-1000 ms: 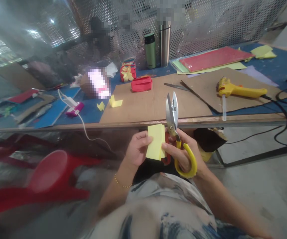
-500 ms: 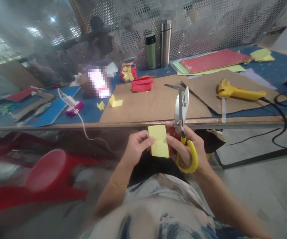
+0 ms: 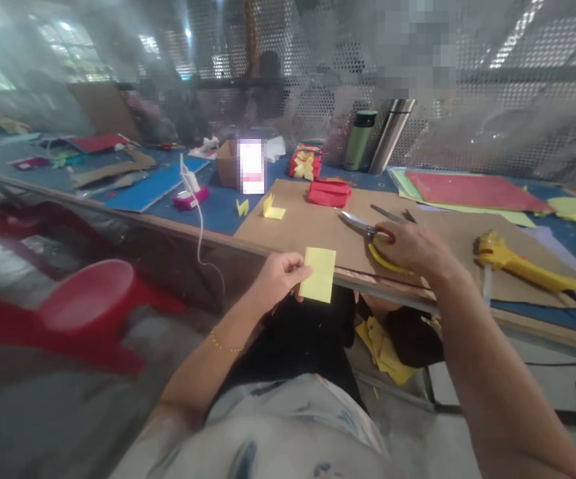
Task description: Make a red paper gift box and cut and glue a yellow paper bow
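My left hand [image 3: 284, 276] pinches a piece of yellow paper [image 3: 318, 274] by its left edge, in front of the table edge. My right hand [image 3: 410, 246] is at the scissors [image 3: 365, 229], fingers closed around their red and yellow handles. The scissors lie low over the brown cardboard [image 3: 298, 229], blades apart and pointing left. A red folded piece [image 3: 328, 192] sits on the cardboard beyond the blades. Folded yellow paper pieces [image 3: 274, 211] stand at the cardboard's left edge.
A yellow glue gun [image 3: 527, 263] lies at right. A green bottle [image 3: 360, 143] and a steel flask [image 3: 392, 136] stand behind, near red sheets [image 3: 472, 191]. At left are a purple block [image 3: 191, 197] with a white cable, a lit phone [image 3: 251, 166] and a red stool [image 3: 86, 296].
My right hand has left the yellow paper and carried the scissors forward and right to the cardboard. My left hand still has the paper. The view has turned left.
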Action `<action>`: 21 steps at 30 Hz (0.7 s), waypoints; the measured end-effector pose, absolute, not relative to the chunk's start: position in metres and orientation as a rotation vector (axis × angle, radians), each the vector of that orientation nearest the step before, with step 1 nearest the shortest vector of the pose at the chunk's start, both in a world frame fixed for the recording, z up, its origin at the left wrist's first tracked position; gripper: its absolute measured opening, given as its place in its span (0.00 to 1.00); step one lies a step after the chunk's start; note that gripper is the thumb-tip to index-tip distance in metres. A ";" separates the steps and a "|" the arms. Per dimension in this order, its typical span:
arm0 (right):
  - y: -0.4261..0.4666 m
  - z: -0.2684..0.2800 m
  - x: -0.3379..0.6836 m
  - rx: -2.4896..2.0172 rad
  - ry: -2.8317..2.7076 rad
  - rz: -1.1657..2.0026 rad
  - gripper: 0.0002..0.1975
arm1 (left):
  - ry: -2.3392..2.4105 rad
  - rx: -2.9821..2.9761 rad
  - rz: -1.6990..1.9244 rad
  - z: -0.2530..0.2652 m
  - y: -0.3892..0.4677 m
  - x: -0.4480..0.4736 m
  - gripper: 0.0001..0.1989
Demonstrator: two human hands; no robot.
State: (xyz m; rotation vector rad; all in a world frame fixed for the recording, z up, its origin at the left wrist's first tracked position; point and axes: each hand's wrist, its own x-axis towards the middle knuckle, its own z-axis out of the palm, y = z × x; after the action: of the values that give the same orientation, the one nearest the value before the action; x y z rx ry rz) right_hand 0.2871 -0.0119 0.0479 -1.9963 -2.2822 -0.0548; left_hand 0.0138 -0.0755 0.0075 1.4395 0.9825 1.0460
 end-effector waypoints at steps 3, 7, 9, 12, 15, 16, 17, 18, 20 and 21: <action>-0.012 0.045 0.292 -1.941 -2.255 -0.245 0.13 | 0.970 1.418 1.069 0.008 -0.075 0.010 0.21; -0.044 0.038 0.272 -1.238 -2.186 -0.298 0.09 | 0.914 1.299 1.138 0.007 -0.077 0.011 0.20; -0.064 0.030 0.254 -0.882 -2.213 -0.129 0.11 | 0.886 1.223 1.154 0.007 -0.079 0.015 0.19; -0.083 0.016 0.232 -0.788 -2.195 -0.154 0.12 | 0.862 1.132 1.151 0.007 -0.083 0.023 0.19; -0.087 0.008 0.225 -0.745 -2.129 -0.182 0.13 | 0.844 1.111 1.127 0.006 -0.088 0.029 0.18; -0.087 0.008 0.225 -0.732 -2.107 -0.158 0.13 | 0.834 1.114 1.124 0.006 -0.089 0.030 0.17; -0.087 0.007 0.226 -0.723 -2.089 -0.123 0.13 | 0.823 1.121 1.126 0.006 -0.090 0.031 0.15; -0.087 0.007 0.226 -0.720 -2.069 -0.085 0.12 | 0.813 1.128 1.130 0.007 -0.091 0.032 0.14; -0.087 0.007 0.226 -0.725 -2.012 -0.014 0.11 | 0.795 1.136 1.147 0.007 -0.092 0.034 0.13; -0.088 0.006 0.225 -0.735 -1.978 0.023 0.09 | 0.786 1.135 1.153 0.007 -0.092 0.034 0.13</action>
State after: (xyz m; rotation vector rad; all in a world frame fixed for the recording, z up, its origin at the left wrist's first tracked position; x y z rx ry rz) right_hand 0.2251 -0.0878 0.0064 -0.7347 -1.9785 0.0235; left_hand 0.0340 -0.0925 0.0074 1.1353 0.7857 1.1526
